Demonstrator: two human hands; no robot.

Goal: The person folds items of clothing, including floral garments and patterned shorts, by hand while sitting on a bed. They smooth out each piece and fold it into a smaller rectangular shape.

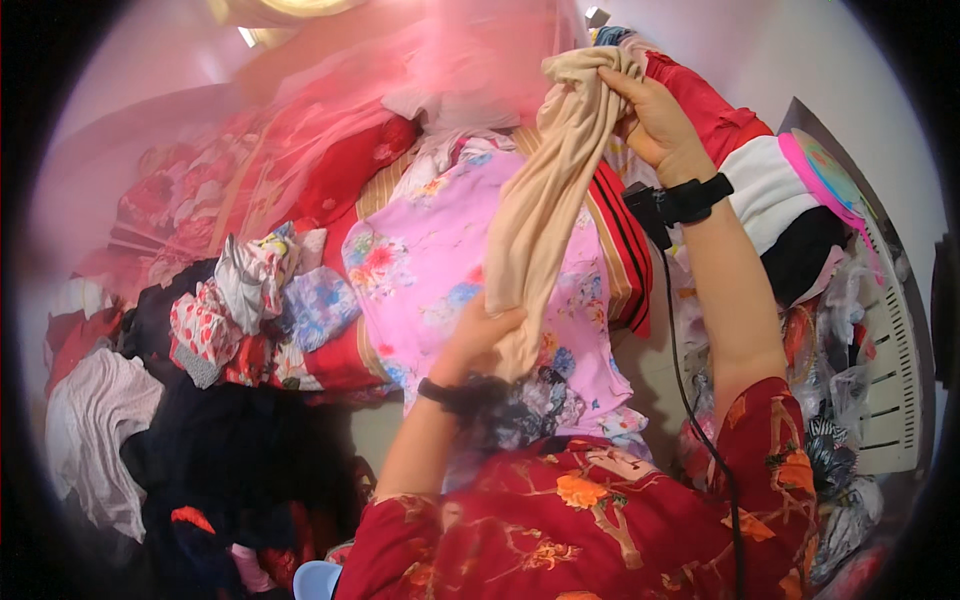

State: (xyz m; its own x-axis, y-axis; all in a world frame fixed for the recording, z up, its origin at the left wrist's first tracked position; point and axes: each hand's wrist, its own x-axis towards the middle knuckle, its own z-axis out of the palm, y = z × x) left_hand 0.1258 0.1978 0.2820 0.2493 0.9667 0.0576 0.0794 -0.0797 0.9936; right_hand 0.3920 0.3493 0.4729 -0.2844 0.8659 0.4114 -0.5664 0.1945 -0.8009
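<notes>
A long beige garment point(545, 195), bunched lengthwise, stretches between my two hands; its exact kind does not show. Up at the far end my right hand point(655, 118) pinches it, thumb laid over the cloth. The near, lower end is gripped by my left hand point(485, 338), slightly blurred. Beneath the garment a pink floral garment point(430, 250) lies spread over a striped bed cover point(620, 230). Dark patterned cloth point(535, 405) sits close below my left hand.
Crumpled clothes point(245, 285) are heaped left of the pink garment. Pink netting point(320, 110) hangs at the far left. White, black and red clothes point(765, 190) pile up at right, beside a round pink-rimmed item point(820, 175). A black cable point(680, 370) runs down from my right wrist.
</notes>
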